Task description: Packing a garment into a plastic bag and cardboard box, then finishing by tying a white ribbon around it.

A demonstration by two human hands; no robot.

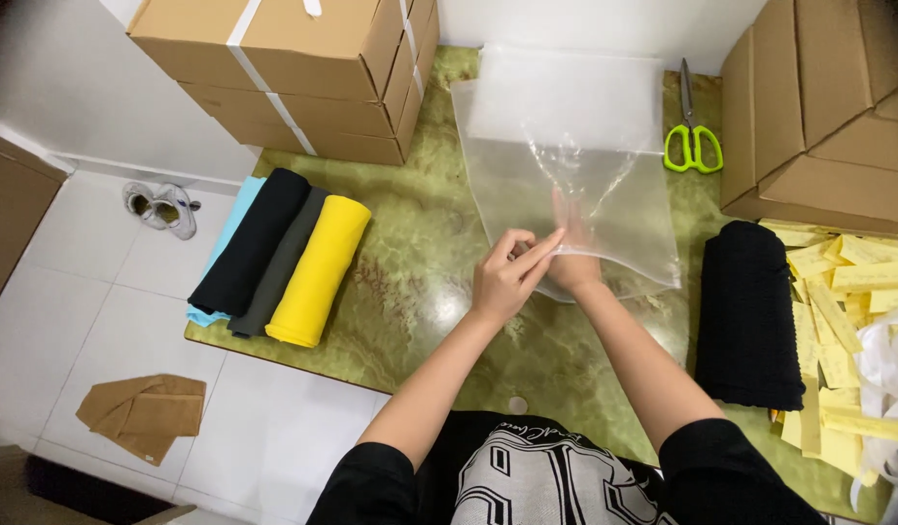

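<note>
Clear plastic bag [566, 165] lies flat on the green marbled surface [420, 243], its open mouth toward me, straight ahead of my chest. My right hand [573, 255] is slipped inside the mouth, fingers straight and together, seen hazily through the film. My left hand [507, 277] pinches the near edge of the bag between thumb and fingertips.

Going from big to small around it: stacked cardboard boxes [303, 68] stand at the far left, more boxes [818, 107] at the far right. A black folded garment [748, 316] lies just right of the bag. At the left edge sit rolled cloths, black [250, 243], grey, yellow [318, 272], on a light blue one. Yellow paper slips [843, 292] pile at the right. Green-handled scissors [692, 141] rest beside the bag's far corner.

The risk, as I judge it: the film is thin and slippery, so my pinch could slide off, or the mouth could tear if my hands pull apart too hard.
</note>
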